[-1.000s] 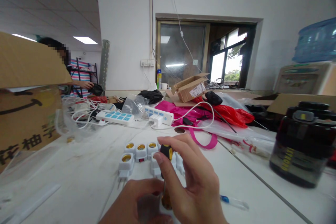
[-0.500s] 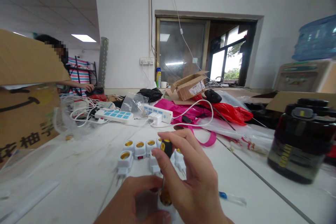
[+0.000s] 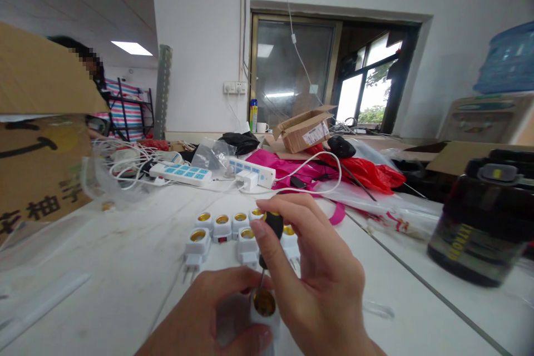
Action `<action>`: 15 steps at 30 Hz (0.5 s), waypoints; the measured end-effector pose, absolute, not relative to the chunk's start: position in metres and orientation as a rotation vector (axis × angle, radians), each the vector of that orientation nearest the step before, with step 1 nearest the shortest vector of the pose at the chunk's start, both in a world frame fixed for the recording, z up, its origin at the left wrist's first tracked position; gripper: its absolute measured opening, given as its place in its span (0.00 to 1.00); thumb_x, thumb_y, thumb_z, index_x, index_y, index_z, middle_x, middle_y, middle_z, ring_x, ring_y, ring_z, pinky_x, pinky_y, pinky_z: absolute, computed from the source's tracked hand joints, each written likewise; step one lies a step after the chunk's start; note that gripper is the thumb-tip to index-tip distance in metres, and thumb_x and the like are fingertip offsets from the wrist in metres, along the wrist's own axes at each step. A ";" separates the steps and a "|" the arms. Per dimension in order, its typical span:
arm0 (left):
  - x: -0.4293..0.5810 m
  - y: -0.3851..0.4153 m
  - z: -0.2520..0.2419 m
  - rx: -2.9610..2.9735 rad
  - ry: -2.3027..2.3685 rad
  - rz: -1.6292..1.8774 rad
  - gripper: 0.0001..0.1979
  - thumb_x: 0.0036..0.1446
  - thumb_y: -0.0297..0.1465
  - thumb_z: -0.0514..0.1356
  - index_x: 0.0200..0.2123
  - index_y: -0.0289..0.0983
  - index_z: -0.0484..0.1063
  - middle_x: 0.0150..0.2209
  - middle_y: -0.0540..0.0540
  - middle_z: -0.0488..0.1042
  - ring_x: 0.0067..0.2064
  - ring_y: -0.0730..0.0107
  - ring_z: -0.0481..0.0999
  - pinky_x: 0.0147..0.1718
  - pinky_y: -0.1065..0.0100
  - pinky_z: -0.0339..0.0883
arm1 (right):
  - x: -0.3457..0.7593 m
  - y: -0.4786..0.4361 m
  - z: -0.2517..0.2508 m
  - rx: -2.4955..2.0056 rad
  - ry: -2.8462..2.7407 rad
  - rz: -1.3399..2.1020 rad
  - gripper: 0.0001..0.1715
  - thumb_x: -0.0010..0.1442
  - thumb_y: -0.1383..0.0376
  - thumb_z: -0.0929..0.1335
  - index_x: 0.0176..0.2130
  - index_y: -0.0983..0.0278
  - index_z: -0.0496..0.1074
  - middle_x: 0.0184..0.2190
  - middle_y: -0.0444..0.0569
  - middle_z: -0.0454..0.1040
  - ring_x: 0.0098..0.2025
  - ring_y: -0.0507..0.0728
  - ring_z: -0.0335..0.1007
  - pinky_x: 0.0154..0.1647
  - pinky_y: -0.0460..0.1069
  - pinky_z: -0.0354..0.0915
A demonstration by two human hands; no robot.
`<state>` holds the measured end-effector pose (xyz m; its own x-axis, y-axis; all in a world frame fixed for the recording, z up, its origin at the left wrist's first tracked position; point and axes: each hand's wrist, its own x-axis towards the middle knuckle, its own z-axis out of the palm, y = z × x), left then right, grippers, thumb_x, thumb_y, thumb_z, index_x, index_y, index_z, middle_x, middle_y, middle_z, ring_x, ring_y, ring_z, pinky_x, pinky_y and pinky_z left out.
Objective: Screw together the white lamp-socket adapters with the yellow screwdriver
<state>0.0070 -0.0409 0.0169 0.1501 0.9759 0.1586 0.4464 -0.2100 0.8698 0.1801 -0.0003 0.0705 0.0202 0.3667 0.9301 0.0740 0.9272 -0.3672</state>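
Right hand (image 3: pixel 323 272) pinches black-yellow screwdriver (image 3: pixel 273 223) by handle, shaft angled into brass socket of white lamp-holder adapter (image 3: pixel 265 303). Left hand (image 3: pixel 204 308) clamped on adapter, likely steadying it against tool. Other adapters (image 3: pixel 222 228) lined up on desk (image 3: pixel 104 267) just beyond, within reach.

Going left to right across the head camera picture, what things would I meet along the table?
A cardboard box, tangled white cables, a power strip with blue sockets, a pink plastic bag, a red plastic bag, a dark lidded jar.
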 end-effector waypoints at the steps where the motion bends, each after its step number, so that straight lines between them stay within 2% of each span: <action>1: 0.007 -0.041 0.017 1.772 1.391 0.986 0.24 0.57 0.37 0.75 0.57 0.53 0.87 0.61 0.50 0.86 0.66 0.44 0.80 0.71 0.53 0.70 | 0.180 -0.001 0.070 -0.337 -1.551 0.268 0.16 0.73 0.74 0.71 0.55 0.58 0.81 0.49 0.47 0.82 0.52 0.53 0.81 0.53 0.47 0.77; 4: 0.008 -0.044 0.018 1.807 1.418 0.984 0.25 0.57 0.35 0.74 0.58 0.53 0.87 0.61 0.50 0.85 0.67 0.47 0.80 0.71 0.58 0.69 | 0.180 -0.002 0.069 -0.322 -1.569 0.319 0.18 0.74 0.74 0.69 0.58 0.59 0.80 0.51 0.47 0.85 0.51 0.53 0.84 0.54 0.48 0.79; 9: 0.019 -0.048 0.033 1.897 1.310 1.050 0.12 0.59 0.34 0.69 0.45 0.51 0.89 0.49 0.52 0.89 0.56 0.53 0.86 0.58 0.65 0.77 | 0.180 -0.003 0.072 -0.322 -1.563 0.169 0.15 0.68 0.74 0.77 0.53 0.65 0.83 0.48 0.48 0.85 0.51 0.52 0.83 0.57 0.45 0.77; 12: 0.024 -0.049 0.041 1.869 1.304 1.062 0.08 0.61 0.38 0.69 0.43 0.50 0.89 0.45 0.51 0.90 0.52 0.54 0.87 0.55 0.65 0.78 | 0.181 -0.006 0.072 -0.357 -1.578 0.242 0.14 0.72 0.74 0.73 0.55 0.63 0.82 0.51 0.47 0.86 0.53 0.52 0.83 0.59 0.46 0.77; 15: 0.026 -0.048 0.045 1.835 1.251 1.076 0.07 0.60 0.37 0.70 0.41 0.50 0.89 0.43 0.52 0.89 0.49 0.55 0.87 0.53 0.66 0.79 | 0.182 -0.010 0.072 -0.395 -1.616 0.360 0.16 0.75 0.72 0.69 0.57 0.60 0.80 0.53 0.46 0.87 0.52 0.53 0.85 0.57 0.49 0.78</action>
<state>0.0260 -0.0475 0.0449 0.2037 0.9435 0.2614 0.3996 -0.3238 0.8576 0.1819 -0.0096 0.0721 -0.0702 0.4589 0.8857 0.0400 0.8885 -0.4571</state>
